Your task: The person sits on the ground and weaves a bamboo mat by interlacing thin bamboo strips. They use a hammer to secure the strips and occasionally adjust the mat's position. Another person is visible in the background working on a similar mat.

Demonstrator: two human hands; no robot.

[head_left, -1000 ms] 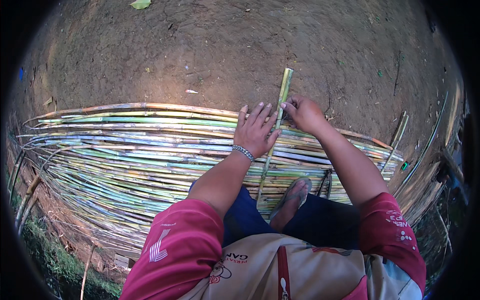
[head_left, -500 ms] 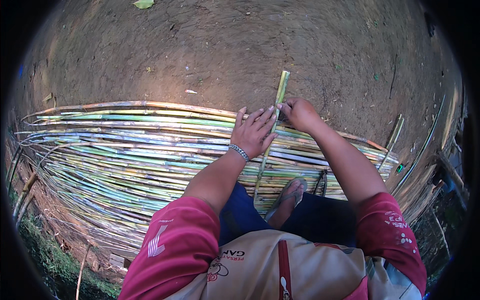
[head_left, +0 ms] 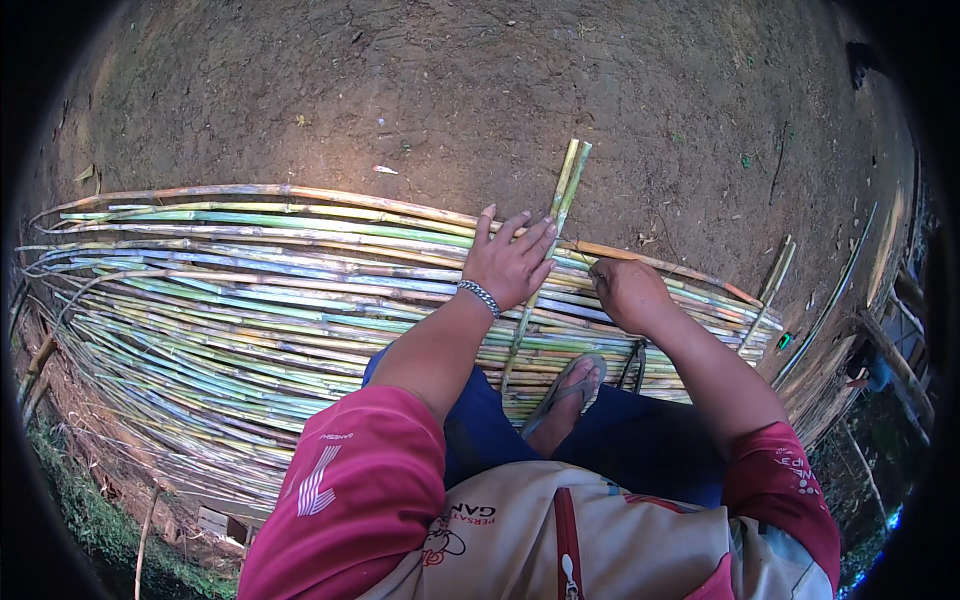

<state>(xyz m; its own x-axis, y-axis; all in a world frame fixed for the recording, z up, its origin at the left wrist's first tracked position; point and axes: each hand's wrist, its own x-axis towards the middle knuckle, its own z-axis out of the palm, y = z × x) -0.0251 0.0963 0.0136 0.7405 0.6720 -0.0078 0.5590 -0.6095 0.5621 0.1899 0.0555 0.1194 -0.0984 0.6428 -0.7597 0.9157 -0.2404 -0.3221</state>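
A wide mat of long green and yellow bamboo strips (head_left: 250, 300) lies flat on the dirt in front of me. One upright cross strip (head_left: 565, 195) runs through the mat and sticks out past its far edge. My left hand (head_left: 508, 262), with a metal bracelet on the wrist, rests flat with fingers spread on the mat, touching that cross strip. My right hand (head_left: 628, 293) lies just to the right, its fingers curled on the horizontal strips. My foot in a sandal (head_left: 568, 388) rests on the mat's near edge.
Bare brown dirt (head_left: 450, 90) stretches beyond the mat. Loose bamboo strips (head_left: 775, 275) lie at the right, with more poles along the right rim. Grass (head_left: 90, 500) grows at the lower left.
My right hand has left the upright strip and dropped to the right onto the horizontal strips. My left hand has stayed spread beside the strip.
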